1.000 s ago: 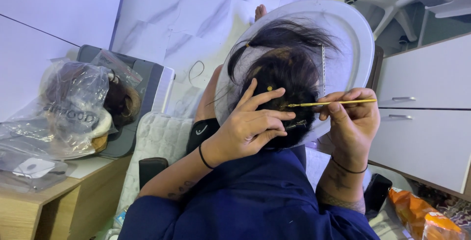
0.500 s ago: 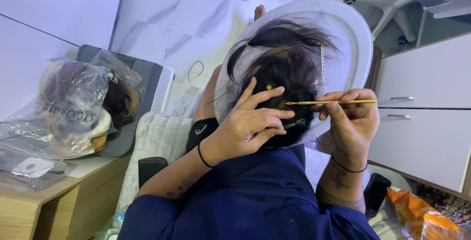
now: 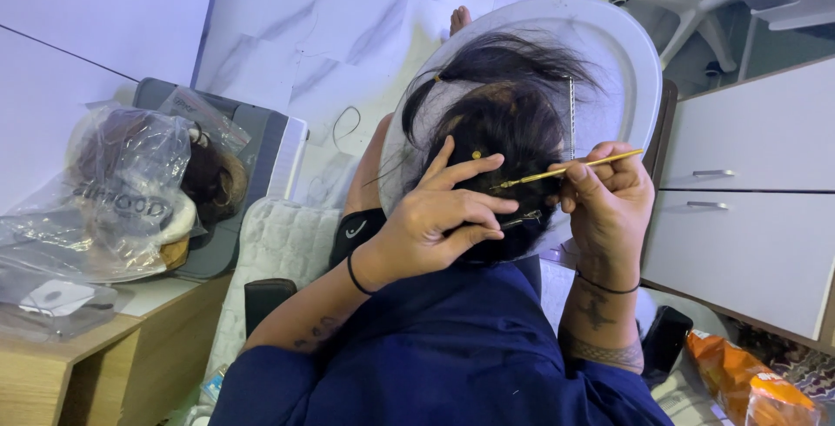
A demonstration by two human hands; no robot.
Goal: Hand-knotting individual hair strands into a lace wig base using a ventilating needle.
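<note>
A seated person's head of dark hair (image 3: 509, 117) is right below me. My left hand (image 3: 435, 217) lies spread on the back of that hair, with its fingers pressing a section down beside a small silver clip (image 3: 524, 217). A thin gold hook needle (image 3: 574, 167) is pinched in my right hand (image 3: 609, 204), its tip reaching into the hair just above my left fingers. A black band circles each of my wrists. Behind the head is a white oval panel (image 3: 622, 60).
On the left, a wooden desk (image 3: 78, 356) carries a clear plastic bag of hair bundles (image 3: 122, 191) and a grey case (image 3: 265, 152). White drawers (image 3: 748, 182) stand at right, an orange snack bag (image 3: 748, 382) below them. A white quilted cushion (image 3: 278, 243) lies beside the seated person.
My right hand has shifted slightly left and tilted the needle's rear end up. My left hand stays on the hair.
</note>
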